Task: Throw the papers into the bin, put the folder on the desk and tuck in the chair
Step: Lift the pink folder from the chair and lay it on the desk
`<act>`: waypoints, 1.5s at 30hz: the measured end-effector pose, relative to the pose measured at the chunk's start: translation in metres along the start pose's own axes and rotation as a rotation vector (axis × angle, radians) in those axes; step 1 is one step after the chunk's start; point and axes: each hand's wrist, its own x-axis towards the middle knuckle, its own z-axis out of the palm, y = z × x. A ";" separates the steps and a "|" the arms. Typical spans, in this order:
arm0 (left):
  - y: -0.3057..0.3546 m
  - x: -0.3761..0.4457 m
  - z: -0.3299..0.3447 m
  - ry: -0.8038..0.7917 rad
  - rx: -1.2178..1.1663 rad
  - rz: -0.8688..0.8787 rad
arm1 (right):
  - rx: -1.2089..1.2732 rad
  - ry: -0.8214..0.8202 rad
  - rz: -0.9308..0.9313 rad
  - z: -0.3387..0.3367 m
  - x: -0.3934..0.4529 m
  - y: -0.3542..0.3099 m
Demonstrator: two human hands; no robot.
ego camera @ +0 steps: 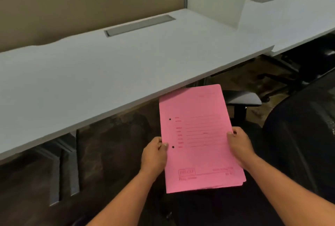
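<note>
Pink folder (199, 135) is held in the air by both hands, in front of the near edge of the white tabletop (108, 66) and lower than it, so its far corner is just beside the edge but does not lie on the surface. Its cover faces up and shows red printed lines, a small boxed stamp near the bottom and two punched holes along the left side. At the near right corner the edges of several sheets or layers are visible, slightly fanned.

Left hand (154, 155) is closed on the left edge of the folder, thumb on top near the lower hole, the other fingers under it. Right hand (240, 148) is closed on the right edge in the same way, thumb on the cover.

A black office chair (299, 144) stands to the right, its mesh back close to the right forearm and its armrest (243, 98) just behind the folder. A grey cable slot (139, 25) is set in the tabletop near the beige partition (72, 11), and a white divider panel (215, 0) stands at the right end.
</note>
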 end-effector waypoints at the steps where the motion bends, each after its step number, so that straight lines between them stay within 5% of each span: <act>1: 0.006 0.000 -0.010 0.006 0.008 -0.009 | -0.009 -0.015 -0.015 0.001 0.000 -0.011; 13: 0.047 -0.043 -0.049 -0.158 -0.007 -0.213 | -0.210 -0.006 0.156 -0.031 -0.042 -0.056; 24: 0.107 -0.056 -0.069 -0.150 0.013 -0.040 | -0.214 0.062 0.036 -0.067 -0.062 -0.111; 45: 0.092 0.009 -0.287 0.072 -0.003 0.097 | -0.212 -0.013 -0.211 0.107 -0.093 -0.282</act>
